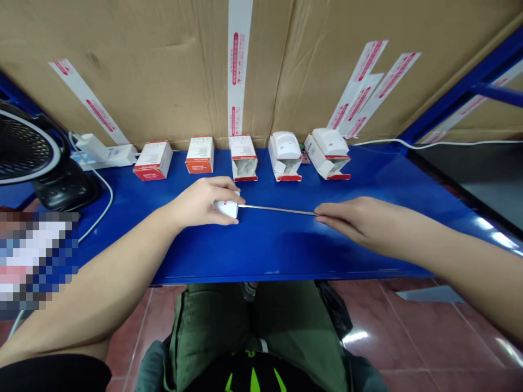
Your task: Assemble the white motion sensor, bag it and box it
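Note:
My left hand (210, 201) is wrapped round a small white plastic device (229, 208) with a little red mark on its side. From the right edge of this device a thin shiny metal rod (278, 209) runs across to my right hand (347, 218). Thumb and fingers of the right hand pinch the rod's far end. Whether the rod is part of the device or a separate tool, I cannot tell. Both hands are low over the blue table (253, 256).
Along the back stand two closed red-and-white boxes (153, 160) and three boxes with open flaps (244, 158). White rounded devices (286, 145) lie on two of the open ones. A black fan (28, 149), power strip (118, 155) and cable are left; taped cardboard (163, 71) stands behind.

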Motion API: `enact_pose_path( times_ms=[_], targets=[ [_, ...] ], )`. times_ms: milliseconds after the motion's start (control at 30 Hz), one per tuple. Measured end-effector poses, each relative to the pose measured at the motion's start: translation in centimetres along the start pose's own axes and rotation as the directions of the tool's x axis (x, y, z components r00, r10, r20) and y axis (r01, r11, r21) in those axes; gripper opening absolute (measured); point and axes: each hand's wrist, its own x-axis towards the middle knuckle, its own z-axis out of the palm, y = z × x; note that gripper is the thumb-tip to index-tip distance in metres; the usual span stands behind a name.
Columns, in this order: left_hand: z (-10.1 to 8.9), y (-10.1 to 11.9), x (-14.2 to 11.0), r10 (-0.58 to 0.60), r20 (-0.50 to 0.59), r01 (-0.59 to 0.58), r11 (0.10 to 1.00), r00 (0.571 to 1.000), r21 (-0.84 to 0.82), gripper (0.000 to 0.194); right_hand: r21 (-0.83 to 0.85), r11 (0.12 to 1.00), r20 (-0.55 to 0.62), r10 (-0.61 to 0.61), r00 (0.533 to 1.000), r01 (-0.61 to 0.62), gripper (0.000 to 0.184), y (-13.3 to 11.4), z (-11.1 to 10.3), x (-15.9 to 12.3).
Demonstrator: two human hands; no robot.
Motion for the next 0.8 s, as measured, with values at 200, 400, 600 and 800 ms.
enact_pose_path(
  times_ms=[200,400,600,800],
  targets=[
    [0.3,0.2,0.3,-0.001,0.006,0.001,1.000,1.000,-0.005,0.032,0.195,0.975,0.255,0.053,0.966,-0.105,0.046,-0.2,-1.8,0.6],
    [1.0,0.7,1.1,-0.023,0.078,0.023,1.000,0.997,-0.007,0.037,0.078,0.997,0.066,0.001,0.998,-0.006,0.041,3.3,0.2,0.9],
    [2.2,0.0,1.0,-0.149,0.100,0.136,0.982,0.984,0.129,0.043,-0.120,0.991,-0.252,-0.095,0.963,0.066,0.042,6.5,4.1,0.1],
    [2.9,-0.5,1.4,-0.148,-0.007,0.148,0.983,0.989,0.107,0.049,-0.241,0.969,-0.489,-0.076,0.869,-0.051,0.034,6.8,6.2,-0.3]
  ],
)
